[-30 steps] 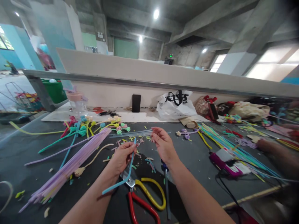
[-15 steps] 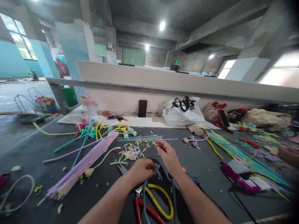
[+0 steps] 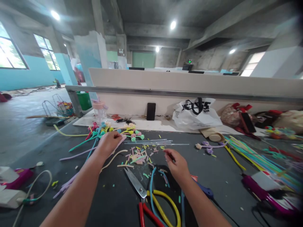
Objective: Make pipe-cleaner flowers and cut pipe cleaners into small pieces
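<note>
My left hand (image 3: 109, 142) reaches out to the left and its fingers are curled down on the upper end of a bundle of lilac pipe cleaners (image 3: 67, 185). My right hand (image 3: 177, 163) hovers over the dark table (image 3: 224, 176) with thumb and fingers pinched together; what they hold is too small to make out. Between my forearms a blue pipe cleaner (image 3: 151, 181) lies loose on the table. It rests beside scissors (image 3: 136, 183) that have red and yellow handles. Coloured cut scraps (image 3: 138, 156) are scattered just beyond my right hand.
Small pipe-cleaner flowers (image 3: 113, 130) lie behind my left hand. A long bundle of coloured pipe cleaners (image 3: 251, 156) and a magenta glue gun (image 3: 262, 187) are on the right. A white plastic bag (image 3: 197, 114), a black phone (image 3: 151, 111) and a cup (image 3: 99, 107) stand by the back wall.
My left hand let go of the blue pipe cleaner, which now lies on the table, and moved left onto the lilac bundle. My right hand lowered and stayed pinched. The view turned left.
</note>
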The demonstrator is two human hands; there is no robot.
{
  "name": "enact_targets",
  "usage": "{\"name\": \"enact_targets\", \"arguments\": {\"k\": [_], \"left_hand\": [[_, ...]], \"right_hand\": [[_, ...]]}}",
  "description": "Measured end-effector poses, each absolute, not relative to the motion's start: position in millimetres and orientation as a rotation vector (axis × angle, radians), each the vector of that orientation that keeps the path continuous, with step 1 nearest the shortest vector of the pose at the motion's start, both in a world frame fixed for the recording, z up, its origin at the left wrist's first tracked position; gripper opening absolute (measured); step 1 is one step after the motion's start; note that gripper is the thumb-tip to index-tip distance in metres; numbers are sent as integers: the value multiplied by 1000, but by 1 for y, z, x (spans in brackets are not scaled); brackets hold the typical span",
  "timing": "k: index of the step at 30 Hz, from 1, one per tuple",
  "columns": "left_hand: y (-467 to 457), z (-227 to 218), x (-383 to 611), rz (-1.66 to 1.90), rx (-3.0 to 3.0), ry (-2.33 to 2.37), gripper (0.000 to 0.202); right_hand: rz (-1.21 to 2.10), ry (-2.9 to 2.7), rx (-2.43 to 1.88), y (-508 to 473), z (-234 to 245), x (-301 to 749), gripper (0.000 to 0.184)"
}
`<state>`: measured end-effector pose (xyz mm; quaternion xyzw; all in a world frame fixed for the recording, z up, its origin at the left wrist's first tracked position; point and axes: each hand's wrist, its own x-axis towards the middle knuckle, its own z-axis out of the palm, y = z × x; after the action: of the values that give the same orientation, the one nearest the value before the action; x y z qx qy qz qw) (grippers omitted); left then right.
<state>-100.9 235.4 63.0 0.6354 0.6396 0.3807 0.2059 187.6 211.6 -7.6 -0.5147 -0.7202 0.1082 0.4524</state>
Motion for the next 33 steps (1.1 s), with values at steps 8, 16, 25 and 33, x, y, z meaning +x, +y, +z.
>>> {"name": "enact_targets", "arguments": {"k": [8, 16, 25, 33], "left_hand": [[227, 7, -50, 818, 2012, 1562, 20], [235, 8, -58, 810, 2007, 1653, 14], [191, -11, 9, 708, 1888, 1454, 7], [187, 0, -2, 721, 1546, 1204, 10]], "right_hand": [[209, -1811, -1203, 209, -6, 187, 19], [212, -2128, -1201, 207, -7, 187, 25], [140, -2502, -1258, 195, -17, 165, 12], [490, -2057, -1088, 197, -5, 172, 9]]}}
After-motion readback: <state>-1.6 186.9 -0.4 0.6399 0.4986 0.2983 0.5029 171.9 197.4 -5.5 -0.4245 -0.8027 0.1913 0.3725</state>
